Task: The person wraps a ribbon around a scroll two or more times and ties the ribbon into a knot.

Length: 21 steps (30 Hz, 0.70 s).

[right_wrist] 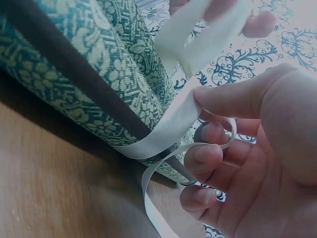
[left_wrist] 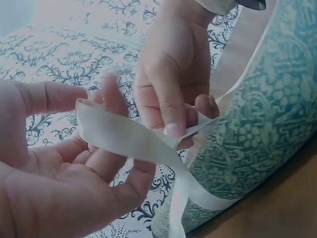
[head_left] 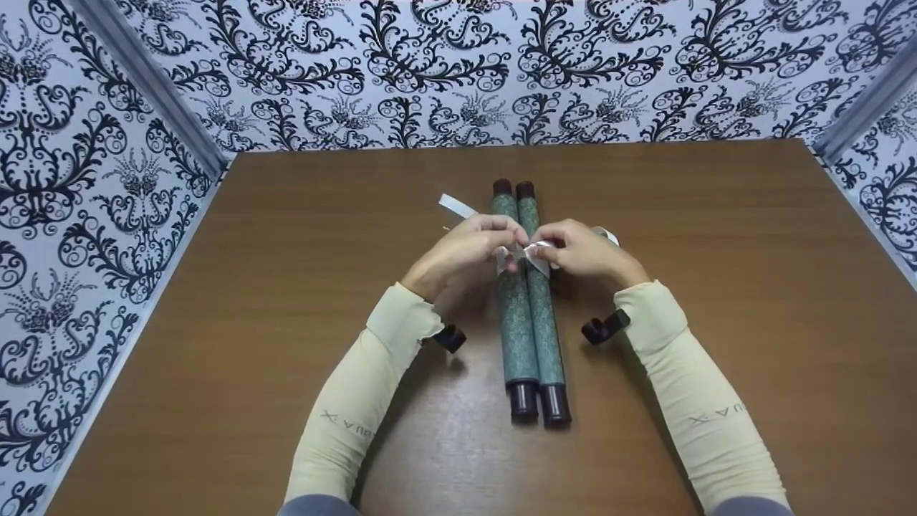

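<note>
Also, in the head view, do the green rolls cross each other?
No, the green rolls lie side by side on the table.

A wide brown surface (head_left: 286, 373) of smooth wood grain, lighter and darker streaks mingling, spreads through the middle of the head view down to 6 o'clock, where a soft pale sheen of light lies on it. At 12 o'clock, behind its straight far edge, stands a white wall covered in black scrolling floral damask (head_left: 444, 72). Matching patterned panels rise at 9 o'clock (head_left: 64, 215) and 3 o'clock (head_left: 895, 172). Straight grey corner strips mark the joins at 11 o'clock (head_left: 154, 79) and 2 o'clock (head_left: 867, 107). In the left wrist view, brightness washes out the pattern towards 11 o'clock
</note>
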Each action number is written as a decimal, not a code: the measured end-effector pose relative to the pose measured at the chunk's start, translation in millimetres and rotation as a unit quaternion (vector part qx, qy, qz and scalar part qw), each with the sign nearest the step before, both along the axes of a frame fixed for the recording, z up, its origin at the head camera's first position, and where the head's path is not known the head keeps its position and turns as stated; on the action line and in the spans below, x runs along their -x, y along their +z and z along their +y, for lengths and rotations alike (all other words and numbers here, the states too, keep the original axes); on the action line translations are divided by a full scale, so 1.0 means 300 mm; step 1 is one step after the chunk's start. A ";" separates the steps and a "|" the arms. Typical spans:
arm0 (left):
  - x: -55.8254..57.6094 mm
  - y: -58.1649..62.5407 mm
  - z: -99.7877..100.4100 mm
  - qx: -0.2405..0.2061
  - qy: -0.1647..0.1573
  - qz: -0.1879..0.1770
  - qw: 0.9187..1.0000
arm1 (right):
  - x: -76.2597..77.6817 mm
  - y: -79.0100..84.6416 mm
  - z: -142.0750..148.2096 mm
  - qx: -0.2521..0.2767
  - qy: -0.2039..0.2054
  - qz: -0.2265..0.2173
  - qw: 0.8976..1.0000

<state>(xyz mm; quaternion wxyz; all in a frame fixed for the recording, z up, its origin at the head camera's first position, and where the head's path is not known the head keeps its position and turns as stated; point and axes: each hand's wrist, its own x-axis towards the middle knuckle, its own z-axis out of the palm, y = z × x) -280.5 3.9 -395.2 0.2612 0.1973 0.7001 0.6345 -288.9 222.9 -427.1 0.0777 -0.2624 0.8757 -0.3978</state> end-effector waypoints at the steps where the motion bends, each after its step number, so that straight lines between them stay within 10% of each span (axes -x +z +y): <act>1: 0.000 0.004 -0.004 -0.004 0.000 -0.003 1.000 | 0.000 0.000 0.000 0.000 -0.001 0.000 1.000; 21: 0.027 0.086 -0.153 0.037 0.024 0.031 0.999 | -0.002 0.004 0.007 0.009 -0.014 -0.034 0.999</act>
